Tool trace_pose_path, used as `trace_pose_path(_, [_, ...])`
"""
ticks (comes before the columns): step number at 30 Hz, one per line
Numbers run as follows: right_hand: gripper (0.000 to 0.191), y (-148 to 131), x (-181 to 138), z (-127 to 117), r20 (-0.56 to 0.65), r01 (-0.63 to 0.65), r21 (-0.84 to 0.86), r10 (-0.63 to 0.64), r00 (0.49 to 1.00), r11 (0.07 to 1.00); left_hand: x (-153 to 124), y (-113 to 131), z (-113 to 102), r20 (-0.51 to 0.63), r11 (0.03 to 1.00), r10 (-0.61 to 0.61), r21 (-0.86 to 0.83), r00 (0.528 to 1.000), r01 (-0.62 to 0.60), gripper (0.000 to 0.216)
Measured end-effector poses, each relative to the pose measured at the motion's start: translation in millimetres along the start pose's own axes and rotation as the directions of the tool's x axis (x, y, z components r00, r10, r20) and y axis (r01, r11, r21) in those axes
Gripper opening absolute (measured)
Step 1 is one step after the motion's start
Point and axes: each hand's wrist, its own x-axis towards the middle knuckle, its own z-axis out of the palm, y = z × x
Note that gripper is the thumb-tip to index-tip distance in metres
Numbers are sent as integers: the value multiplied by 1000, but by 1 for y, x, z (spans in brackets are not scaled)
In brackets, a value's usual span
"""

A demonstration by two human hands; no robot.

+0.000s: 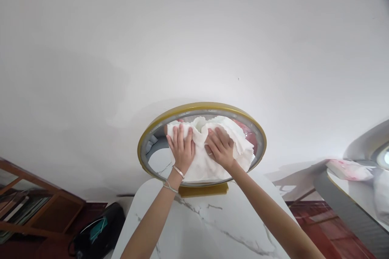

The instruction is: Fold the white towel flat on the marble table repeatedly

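Note:
A round mirror (pixel 146 141) with a gold rim stands on a gold base (pixel 203 190) at the far edge of a white marble table (pixel 206 230). A crumpled white cloth (pixel 240 145) lies against the mirror glass. My left hand (pixel 181 148) presses flat on the cloth's left part, fingers stretched upward and close together, bracelets on the wrist. My right hand (pixel 221 147) presses flat on the cloth beside it, fingers stretched and pointing up-left. The cloth hides most of the glass.
A plain white wall (pixel 194 40) rises behind the mirror. At lower left stand a wooden shelf (pixel 33 210) with books and a black bag (pixel 100 230) on the red floor. At right a second table holds a pink-and-white pack (pixel 349 170).

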Motion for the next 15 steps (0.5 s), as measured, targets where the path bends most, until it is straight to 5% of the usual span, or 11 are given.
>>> trace_pose_path(2, [23, -2, 12, 0, -116, 52, -130, -67, 991, 990, 15, -1, -1, -102, 998, 40, -46, 994, -45, 24])
trace_pose_path(7, [28, -7, 41, -7, -281, 7, -55, -22, 959, 998, 55, -4, -14, -275, 996, 24, -72, 961, -45, 13])
trace_pose_path(10, [32, -7, 66, -15, -341, -78, -40, 60, 938, 996, 83, -1, -24, -228, 993, -42, -115, 973, 16, 16])
trace_pose_path(15, [35, -3, 113, -25, -151, -162, 53, 168, 974, 985, 118, 6, -37, 16, 976, -74, -202, 997, 76, 25])
